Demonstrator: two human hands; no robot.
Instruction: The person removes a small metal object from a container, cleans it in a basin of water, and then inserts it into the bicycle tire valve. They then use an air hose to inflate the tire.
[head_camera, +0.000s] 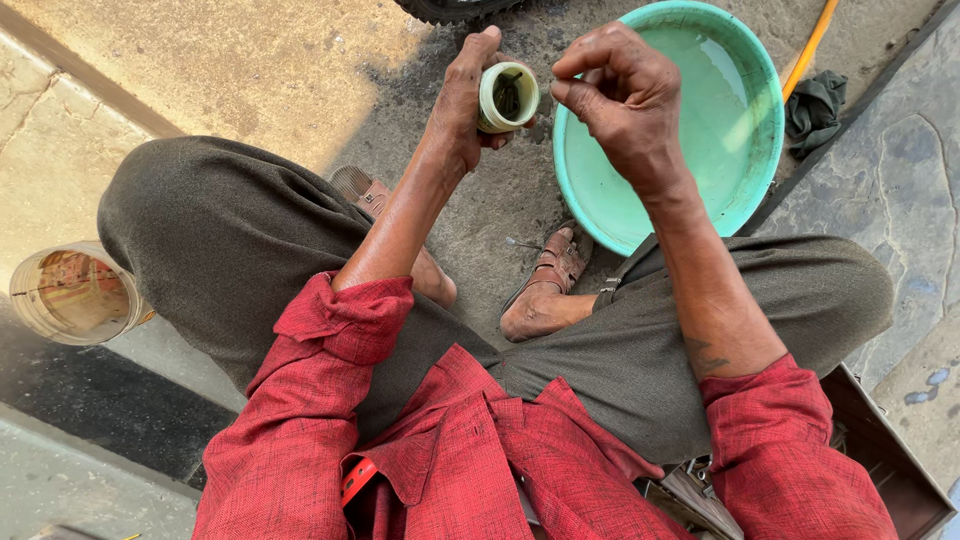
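Observation:
My left hand (462, 100) grips a small round pale-green open container (507, 98) with dark contents, held up in front of me with its mouth toward the camera. My right hand (622, 95) hovers just to its right, thumb and fingertips pinched together; whether anything is between them I cannot tell. Both hands are above the ground and the near rim of a turquoise basin (770, 150) holding water. I am squatting, with grey trousers, red rolled sleeves and brown sandals (555, 265).
A pale bucket (75, 293) stands at the left beside my knee. A dark green rag (815, 110) and a yellow rod (812, 45) lie past the basin. A tyre edge (450, 8) shows at the top. A dark box (880, 455) sits at my lower right.

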